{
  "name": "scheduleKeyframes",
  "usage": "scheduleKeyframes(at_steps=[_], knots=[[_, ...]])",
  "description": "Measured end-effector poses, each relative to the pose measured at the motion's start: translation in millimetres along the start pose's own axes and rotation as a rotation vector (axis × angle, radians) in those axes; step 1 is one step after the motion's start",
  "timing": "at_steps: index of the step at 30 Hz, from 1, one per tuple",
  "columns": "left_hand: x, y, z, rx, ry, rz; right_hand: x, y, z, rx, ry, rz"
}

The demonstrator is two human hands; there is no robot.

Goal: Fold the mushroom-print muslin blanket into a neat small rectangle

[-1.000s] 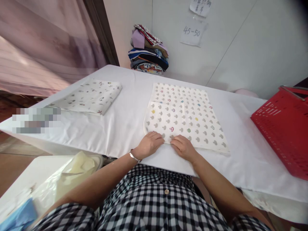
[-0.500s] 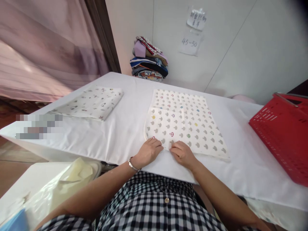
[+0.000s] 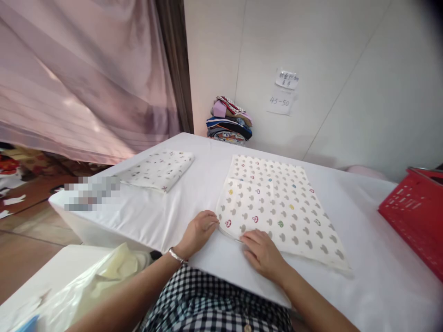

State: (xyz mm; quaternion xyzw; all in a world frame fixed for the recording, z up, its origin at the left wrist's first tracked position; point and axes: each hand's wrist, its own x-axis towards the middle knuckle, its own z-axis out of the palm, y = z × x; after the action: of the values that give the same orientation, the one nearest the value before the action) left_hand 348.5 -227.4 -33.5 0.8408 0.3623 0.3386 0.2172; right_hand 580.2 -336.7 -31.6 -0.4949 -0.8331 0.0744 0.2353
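Note:
A folded cream cloth [image 3: 277, 207] with grey and coloured mushroom prints lies flat on the white-covered table. At its rounded near-left corner, my left hand [image 3: 199, 230], with a silver bracelet at the wrist, pinches the cloth's edge between thumb and fingers. My right hand [image 3: 263, 253] rests on the near edge, a short way to the right. Its fingers lie flat on the cloth, with the thumb apart from them on the tablecloth. Another folded white cloth [image 3: 157, 170] with small dark prints lies to the left, untouched.
A red plastic basket [image 3: 415, 212] stands at the table's right end. Several folded textiles [image 3: 230, 122] are stacked by the wall behind. A white surface [image 3: 51, 267] with a clear plastic bag [image 3: 83, 281] is at lower left. A pink curtain [image 3: 86, 78] hangs at the left.
My left hand has moved from the near edge to the left corner of the mushroom cloth. The right hand's fingers have flattened on the edge. The view has tilted up and turned slightly left.

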Motion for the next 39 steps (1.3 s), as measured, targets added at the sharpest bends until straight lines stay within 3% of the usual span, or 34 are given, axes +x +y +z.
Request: scheduleKeyframes(at_steps=[5, 10, 17, 23, 28, 33, 39], knots=[[11.2, -1.0, 7.5, -0.292, -0.063, -0.549, 2.7, -2.0, 9.4, -0.039, -0.018, -0.012], [26.6, 4.9, 17.0, -0.492, -0.107, -0.768, -0.9, -0.5, 5.7, -0.003, -0.016, -0.002], [34.7, 15.6, 15.3, -0.615, -0.096, -0.904, 36.4, -5.1, -2.4, 0.232, 0.051, 0.11], [34.0, 11.9, 16.8, -0.629, -0.107, -0.912, 74.9, -12.7, 31.7, 0.323, 0.105, 0.245], [32.5, 9.4, 16.5, -0.698, -0.115, -0.902, 69.3, -12.0, 52.1, 0.331, 0.2, 0.246], [33.9, 10.2, 13.6, -0.817, -0.156, -0.896, 65.1, -7.2, 55.3, 0.455, 0.252, 0.289], [35.3, 11.3, 14.3, -0.744, -0.181, -0.917, 69.2, -4.6, 60.3, 0.583, 0.26, 0.379]])
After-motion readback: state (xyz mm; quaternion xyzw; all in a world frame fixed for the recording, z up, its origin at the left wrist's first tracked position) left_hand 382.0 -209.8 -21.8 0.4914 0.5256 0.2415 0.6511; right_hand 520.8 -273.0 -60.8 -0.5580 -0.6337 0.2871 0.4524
